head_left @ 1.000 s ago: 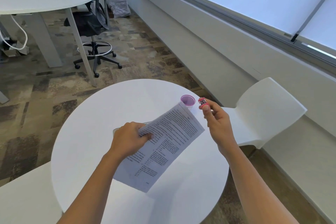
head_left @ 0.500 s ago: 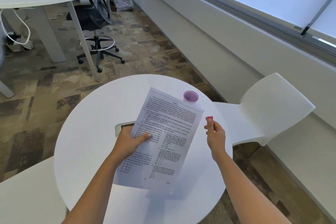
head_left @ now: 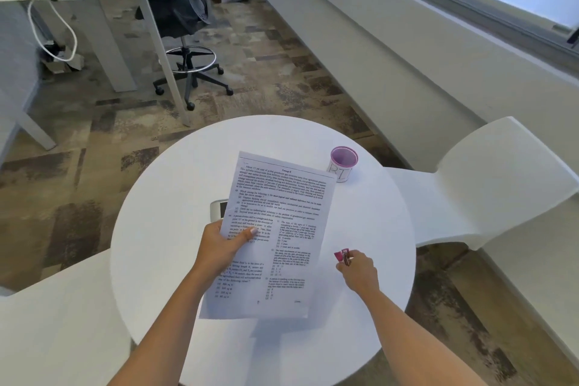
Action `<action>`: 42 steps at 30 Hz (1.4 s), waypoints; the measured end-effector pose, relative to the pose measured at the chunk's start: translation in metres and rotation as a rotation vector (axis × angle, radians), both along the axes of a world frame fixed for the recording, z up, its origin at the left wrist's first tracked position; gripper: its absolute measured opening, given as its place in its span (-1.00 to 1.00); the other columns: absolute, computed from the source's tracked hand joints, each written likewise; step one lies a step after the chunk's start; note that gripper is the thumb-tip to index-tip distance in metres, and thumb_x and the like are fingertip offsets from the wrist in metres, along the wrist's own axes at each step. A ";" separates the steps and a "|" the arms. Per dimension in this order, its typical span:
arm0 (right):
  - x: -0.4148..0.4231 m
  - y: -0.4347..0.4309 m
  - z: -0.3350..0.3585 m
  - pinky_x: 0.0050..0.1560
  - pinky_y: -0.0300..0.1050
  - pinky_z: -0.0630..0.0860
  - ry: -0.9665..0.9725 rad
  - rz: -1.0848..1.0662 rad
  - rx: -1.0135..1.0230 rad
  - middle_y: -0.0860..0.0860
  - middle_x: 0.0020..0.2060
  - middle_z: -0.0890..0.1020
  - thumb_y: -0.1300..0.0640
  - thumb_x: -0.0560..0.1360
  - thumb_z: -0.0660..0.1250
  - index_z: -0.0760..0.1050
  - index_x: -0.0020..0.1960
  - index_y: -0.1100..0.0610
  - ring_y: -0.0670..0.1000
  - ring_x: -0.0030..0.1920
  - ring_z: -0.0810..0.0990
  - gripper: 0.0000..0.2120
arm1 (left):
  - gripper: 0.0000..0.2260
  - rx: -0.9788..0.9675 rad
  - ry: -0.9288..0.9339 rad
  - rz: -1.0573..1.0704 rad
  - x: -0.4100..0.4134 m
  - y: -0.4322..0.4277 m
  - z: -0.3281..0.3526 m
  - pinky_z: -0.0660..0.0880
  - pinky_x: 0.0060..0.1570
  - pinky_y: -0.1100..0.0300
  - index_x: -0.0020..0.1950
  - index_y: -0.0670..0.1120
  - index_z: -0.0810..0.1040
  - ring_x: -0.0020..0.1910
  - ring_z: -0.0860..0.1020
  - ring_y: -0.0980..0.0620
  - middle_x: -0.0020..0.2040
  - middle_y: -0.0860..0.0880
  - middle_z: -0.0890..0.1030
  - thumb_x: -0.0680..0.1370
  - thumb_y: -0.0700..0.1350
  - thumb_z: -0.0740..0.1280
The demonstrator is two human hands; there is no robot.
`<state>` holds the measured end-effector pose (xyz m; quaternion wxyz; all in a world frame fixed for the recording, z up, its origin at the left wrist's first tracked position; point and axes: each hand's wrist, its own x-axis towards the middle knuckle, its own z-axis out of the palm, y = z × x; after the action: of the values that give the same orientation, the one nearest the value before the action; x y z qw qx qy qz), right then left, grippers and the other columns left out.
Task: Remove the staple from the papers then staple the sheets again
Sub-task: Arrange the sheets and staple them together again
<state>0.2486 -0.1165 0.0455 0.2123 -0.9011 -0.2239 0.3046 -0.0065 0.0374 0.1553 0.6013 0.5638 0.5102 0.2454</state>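
While gripping the papers (head_left: 282, 229) at their left edge in the left hand (head_left: 219, 244), above the round table (head_left: 169, 197), pinched a small pink staple remover (head_left: 341, 255) in the right hand (head_left: 358, 271), just right of the sheets.

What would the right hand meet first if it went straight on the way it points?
Likely the right edge of the papers, held by the left hand: the right hand, pinching the pink staple remover, points up-left at them. Depth is unclear; it may sit lower and meet the table first.
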 end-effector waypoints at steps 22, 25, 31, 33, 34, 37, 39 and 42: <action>-0.015 -0.009 -0.031 0.06 -0.10 0.45 0.005 -0.046 0.098 0.03 0.13 0.55 -0.08 0.55 0.29 0.40 0.33 0.11 0.00 0.08 0.55 -0.57 | -0.73 -0.072 -0.041 0.031 0.002 0.003 -0.013 0.67 -0.27 0.03 0.01 -0.09 0.66 -0.23 0.73 -0.06 -0.15 -0.05 0.76 0.38 -0.02 0.56; -0.025 0.003 -0.009 -0.17 -0.37 0.46 0.083 -0.172 0.356 0.00 0.02 0.63 -0.11 0.60 0.20 0.48 0.24 0.04 -0.28 -0.14 0.59 -0.68 | -0.72 -0.096 -0.074 0.036 0.002 0.003 -0.016 0.67 -0.25 0.01 0.02 -0.08 0.66 -0.21 0.73 -0.07 -0.15 -0.04 0.76 0.37 -0.02 0.56; -0.047 0.015 0.027 -0.02 -0.04 0.59 0.566 -0.131 0.633 0.10 -0.02 0.71 -0.19 0.64 0.01 0.53 0.20 0.02 0.08 -0.03 0.69 -0.57 | -0.71 -0.164 -0.077 0.057 0.003 0.005 -0.033 0.65 -0.28 0.08 0.05 -0.10 0.66 -0.19 0.73 -0.07 -0.12 -0.06 0.76 0.39 -0.05 0.56; -0.054 0.015 0.030 0.03 -0.01 0.61 0.603 -0.091 0.641 0.03 0.03 0.70 -0.12 0.61 0.19 0.51 0.22 0.04 0.03 0.02 0.69 -0.68 | -0.73 -0.185 -0.050 0.074 0.006 0.005 -0.043 0.65 -0.30 0.09 0.04 -0.10 0.66 -0.21 0.73 -0.06 -0.12 -0.07 0.76 0.40 -0.05 0.56; -0.058 0.015 0.029 0.03 0.00 0.62 0.580 -0.081 0.631 0.01 0.03 0.70 -0.06 0.58 0.28 0.49 0.25 0.04 0.01 0.02 0.69 -0.70 | -0.73 -0.193 -0.037 0.078 0.008 0.004 -0.048 0.65 -0.28 0.08 0.05 -0.10 0.66 -0.22 0.73 -0.07 -0.12 -0.08 0.75 0.40 -0.05 0.56; -0.069 0.013 0.021 -0.06 -0.10 0.65 0.464 -0.083 0.581 -0.01 0.00 0.70 0.12 0.55 0.36 0.45 0.25 0.02 -0.06 -0.06 0.70 -0.71 | -0.70 -0.197 0.009 0.092 0.010 0.000 -0.066 0.66 -0.14 -0.03 0.11 -0.13 0.63 -0.16 0.72 -0.12 -0.04 -0.11 0.73 0.43 -0.07 0.54; -0.075 0.011 0.017 -0.16 -0.33 0.58 0.429 -0.104 0.556 -0.04 -0.03 0.68 0.16 0.56 0.34 0.43 0.24 0.00 -0.14 -0.12 0.69 -0.72 | -0.69 -0.186 0.031 0.096 0.009 -0.003 -0.077 0.65 -0.03 -0.10 0.16 -0.13 0.60 -0.09 0.70 -0.14 0.03 -0.12 0.71 0.46 -0.10 0.52; -0.081 0.009 0.011 -0.06 -0.65 0.33 0.360 -0.106 0.476 0.06 0.07 0.65 0.16 0.58 0.31 0.36 0.33 0.06 -0.15 0.01 0.59 -0.66 | -0.71 -0.132 0.113 0.060 0.004 -0.010 -0.094 0.61 0.07 -0.14 0.19 -0.11 0.54 -0.01 0.67 -0.13 0.09 -0.11 0.67 0.50 -0.14 0.47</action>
<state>0.1680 -0.1074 0.0561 0.4692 -0.7681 -0.2005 0.3868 -0.0030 0.0273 0.0617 0.5999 0.5204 0.5749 0.1968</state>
